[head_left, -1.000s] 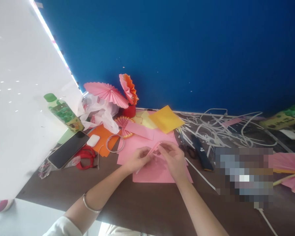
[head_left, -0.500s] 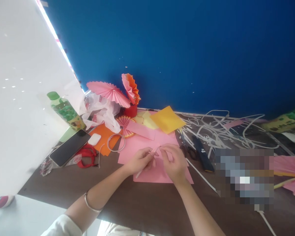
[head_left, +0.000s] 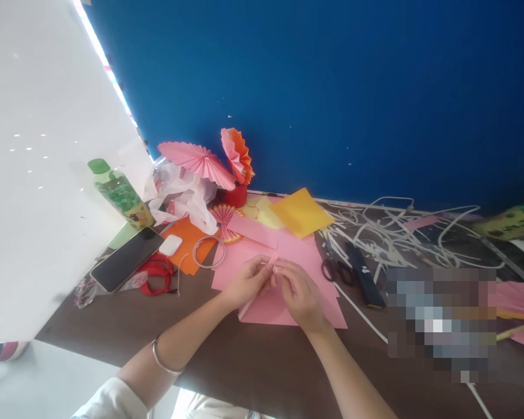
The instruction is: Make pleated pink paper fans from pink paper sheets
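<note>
My left hand (head_left: 247, 283) and my right hand (head_left: 299, 294) meet over pink paper sheets (head_left: 288, 256) on the brown table (head_left: 253, 361). Both pinch a narrow folded pink paper strip (head_left: 271, 262), which runs slantwise from my left palm up to the fingertips of both hands. A metal bangle (head_left: 162, 359) sits on my left wrist.
Black scissors (head_left: 337, 270) and a dark utility knife (head_left: 367, 278) lie right of the sheets, beside a tangle of white paper strips (head_left: 397, 233). Yellow paper (head_left: 302, 212), pleated fans (head_left: 201, 160), a green bottle (head_left: 121, 195), a phone (head_left: 126, 259) and orange paper (head_left: 187, 238) sit behind and to the left.
My hands have closed in together on the pink strip, the right hand sliding left toward the left one. The view has shifted slightly.
</note>
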A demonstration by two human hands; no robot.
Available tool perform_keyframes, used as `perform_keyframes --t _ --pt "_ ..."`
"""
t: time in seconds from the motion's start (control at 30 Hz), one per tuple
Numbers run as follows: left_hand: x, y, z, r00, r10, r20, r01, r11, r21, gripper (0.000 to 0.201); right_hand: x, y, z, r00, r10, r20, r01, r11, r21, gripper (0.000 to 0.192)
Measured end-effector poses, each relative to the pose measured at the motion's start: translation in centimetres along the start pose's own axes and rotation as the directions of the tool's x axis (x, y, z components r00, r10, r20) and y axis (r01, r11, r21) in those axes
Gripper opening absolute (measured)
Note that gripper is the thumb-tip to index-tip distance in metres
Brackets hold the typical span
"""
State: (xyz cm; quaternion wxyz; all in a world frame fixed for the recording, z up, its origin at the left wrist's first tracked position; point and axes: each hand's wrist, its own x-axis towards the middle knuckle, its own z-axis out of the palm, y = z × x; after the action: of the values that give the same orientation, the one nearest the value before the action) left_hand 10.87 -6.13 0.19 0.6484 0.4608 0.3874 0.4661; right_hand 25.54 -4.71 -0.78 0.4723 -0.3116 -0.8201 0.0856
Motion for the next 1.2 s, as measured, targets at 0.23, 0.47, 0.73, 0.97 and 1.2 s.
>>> perform_keyframes --t 0.23,0.47,0.73,0.97,1.2 --pt "0.0 0.2 -0.1 1.0 0.004 0.004 -0.004 0.999 -0.052 0.039 -0.2 0.0 0.3 0.988 0.156 -0.004 -0.155 0.987 0.045 0.017" --pt "0.1 0.1 -0.1 0.999 0.032 -0.017 -0.033 0.997 -0.073 0.041 0.2 -1.0 0.1 0.958 0.286 0.005 -0.283 0.947 0.153 0.013" --pt "0.1 0.0 0.0 1.0 0.005 0.001 -0.005 0.997 -0.076 0.043 0.4 -1.1 0.2 0.932 0.339 -0.131 -0.318 0.935 0.157 0.007" --pt "-0.4 0.6 0.8 0.998 -0.053 0.025 0.054 0.998 -0.022 0.042 0.7 -0.8 0.2 0.855 0.488 -0.176 -0.449 0.866 0.22 0.008" --pt "-0.3 0.5 1.0 0.999 -0.041 -0.029 0.042 0.999 0.03 0.037 1.4 -1.7 0.0 0.795 0.591 -0.138 -0.541 0.793 0.278 0.011"
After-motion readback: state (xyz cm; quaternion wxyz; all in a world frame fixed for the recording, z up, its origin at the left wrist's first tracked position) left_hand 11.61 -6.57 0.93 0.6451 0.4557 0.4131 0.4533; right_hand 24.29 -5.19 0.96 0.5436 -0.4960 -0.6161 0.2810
